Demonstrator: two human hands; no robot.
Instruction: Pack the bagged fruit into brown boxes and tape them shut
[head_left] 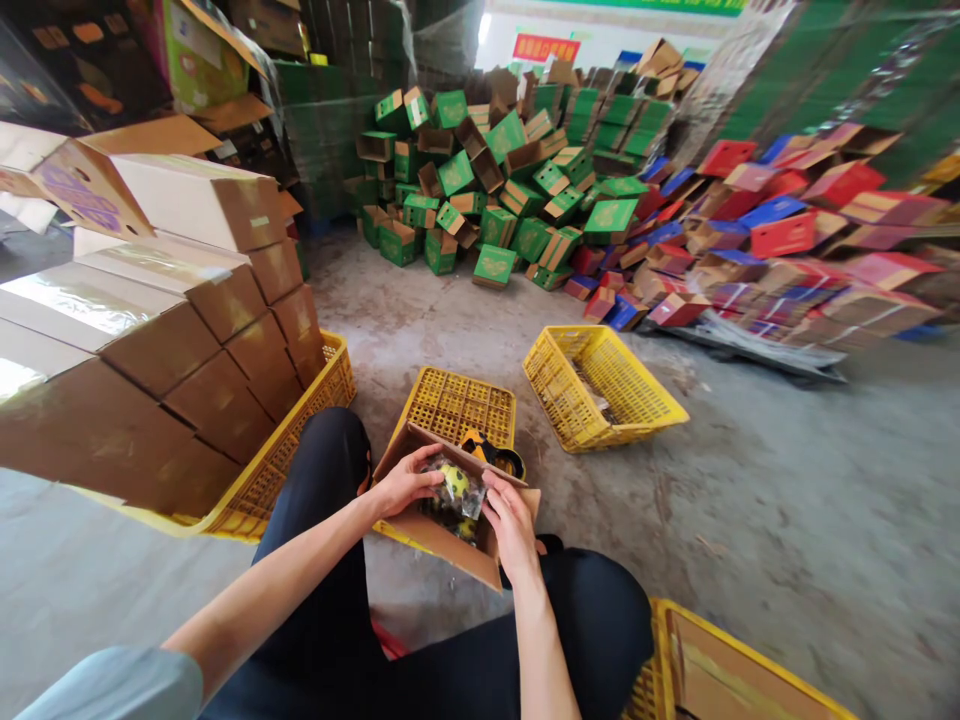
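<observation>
The bagged yellow ball [455, 482] lies between the left hand [405, 482] and the right hand [512, 520], at the open box's [457, 553] mouth; I cannot tell whether either grips

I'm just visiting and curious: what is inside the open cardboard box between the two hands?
In the box, a clear-wrapped, dark-spotted yellow-green item shows by the left hand, with a similar piece below. Anything underneath is covered, so I can't tell.
</observation>
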